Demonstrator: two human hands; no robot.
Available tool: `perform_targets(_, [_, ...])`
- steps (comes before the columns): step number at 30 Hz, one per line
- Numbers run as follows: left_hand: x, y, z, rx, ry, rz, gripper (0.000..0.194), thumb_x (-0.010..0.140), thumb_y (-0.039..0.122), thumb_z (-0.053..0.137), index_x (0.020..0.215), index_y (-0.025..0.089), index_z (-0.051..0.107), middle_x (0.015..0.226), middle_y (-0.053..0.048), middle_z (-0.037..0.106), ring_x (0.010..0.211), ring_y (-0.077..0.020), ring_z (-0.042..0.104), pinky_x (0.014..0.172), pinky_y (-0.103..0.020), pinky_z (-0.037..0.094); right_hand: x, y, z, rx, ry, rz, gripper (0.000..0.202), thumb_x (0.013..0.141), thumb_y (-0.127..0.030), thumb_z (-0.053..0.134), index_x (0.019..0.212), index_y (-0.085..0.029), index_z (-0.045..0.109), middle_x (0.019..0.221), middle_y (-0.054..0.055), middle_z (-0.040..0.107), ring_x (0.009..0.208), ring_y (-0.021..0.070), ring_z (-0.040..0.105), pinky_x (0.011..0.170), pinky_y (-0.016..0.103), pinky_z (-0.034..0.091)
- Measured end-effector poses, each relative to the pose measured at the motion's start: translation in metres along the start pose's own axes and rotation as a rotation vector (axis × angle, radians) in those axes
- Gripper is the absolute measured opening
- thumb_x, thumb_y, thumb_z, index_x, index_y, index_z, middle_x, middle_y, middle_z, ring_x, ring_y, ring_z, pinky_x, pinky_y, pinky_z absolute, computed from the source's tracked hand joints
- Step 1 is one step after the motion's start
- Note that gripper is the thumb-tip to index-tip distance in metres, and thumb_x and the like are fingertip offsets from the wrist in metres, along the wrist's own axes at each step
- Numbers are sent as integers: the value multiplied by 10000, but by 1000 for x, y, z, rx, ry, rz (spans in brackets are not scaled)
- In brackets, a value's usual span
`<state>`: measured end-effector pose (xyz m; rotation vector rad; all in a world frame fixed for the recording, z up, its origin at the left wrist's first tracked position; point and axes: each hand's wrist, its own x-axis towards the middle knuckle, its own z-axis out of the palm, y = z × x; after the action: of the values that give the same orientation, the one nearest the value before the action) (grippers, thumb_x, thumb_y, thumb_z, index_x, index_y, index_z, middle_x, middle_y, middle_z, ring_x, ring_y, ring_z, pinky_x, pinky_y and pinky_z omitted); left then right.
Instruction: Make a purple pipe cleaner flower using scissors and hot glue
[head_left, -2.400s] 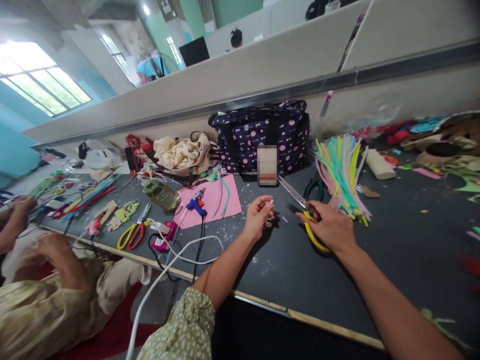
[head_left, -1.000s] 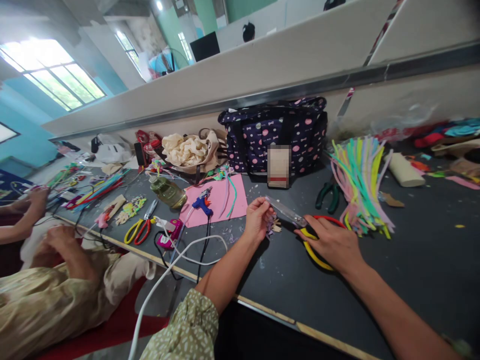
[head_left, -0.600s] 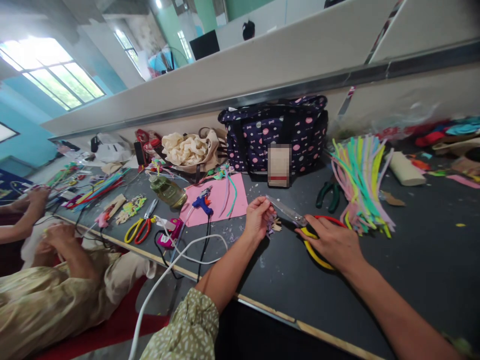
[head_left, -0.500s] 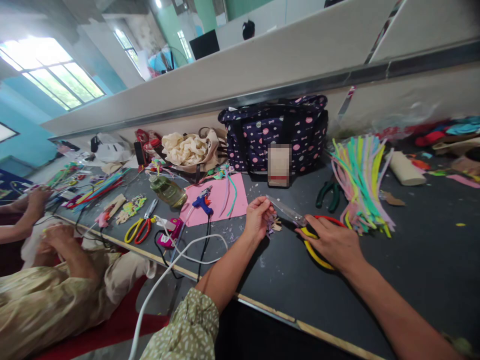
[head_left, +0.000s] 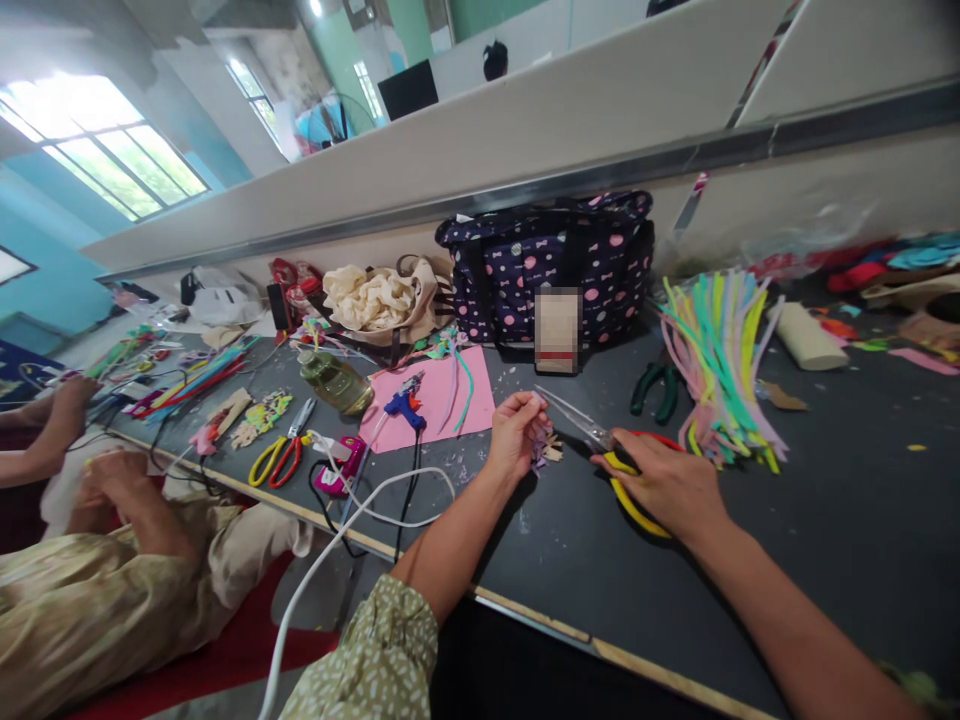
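My right hand (head_left: 664,485) is wrapped around the red and yellow handles of a pair of scissors (head_left: 583,418). Their blades point up and left, slightly parted, with the tips close to my left fingertips. My left hand (head_left: 517,435) is pinched closed; what sits between thumb and finger is too small to make out. Below and beside it, a little heap of lilac and beige scraps (head_left: 549,448) lies on the dark table (head_left: 840,560). Green-handled pliers (head_left: 656,390) rest beyond the scissors.
A bundle of colourful pipe cleaners (head_left: 724,370) lies right of the pliers. A phone (head_left: 556,335) leans on a patterned bag (head_left: 487,270). Leftward are a blue glue gun (head_left: 406,405) on pink sheet (head_left: 480,385), a bottle (head_left: 337,382), other scissors (head_left: 283,455), a white cable (head_left: 330,535) and co-workers' hands (head_left: 112,480).
The scissor blades, blurred and close together before, now show clearly and slightly parted by the left fingertips. Both hands stay in nearly the same place.
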<state>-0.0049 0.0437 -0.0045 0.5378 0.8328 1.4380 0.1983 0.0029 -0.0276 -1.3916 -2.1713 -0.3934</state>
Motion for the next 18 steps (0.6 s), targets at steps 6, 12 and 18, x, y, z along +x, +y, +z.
perform_targets(6, [0, 0, -1, 8, -17, 24, 326, 596, 290, 829, 768, 152, 589, 747, 13, 626, 547, -54, 548, 588, -216, 488, 3, 1, -2, 42, -44, 88, 493, 864, -612, 485, 1073, -188, 624, 885, 61, 705, 699, 180, 616, 543, 261, 267])
perform_targets(12, [1, -1, -3, 25, -21, 14, 355, 587, 329, 834, 760, 166, 570, 591, 42, 564, 504, -71, 542, 583, -222, 479, 3, 1, -2, -25, -12, -34, 436, 887, -568, 472, 1006, -188, 650, 800, 51, 677, 664, 165, 581, 548, 263, 246])
perform_targets(18, [1, -4, -4, 31, -19, 7, 363, 582, 320, 831, 769, 165, 562, 589, 44, 569, 496, -71, 544, 591, -229, 483, 3, 1, -3, -75, 29, -58, 427, 897, -548, 471, 1027, -185, 654, 737, 34, 651, 609, 146, 534, 539, 268, 207])
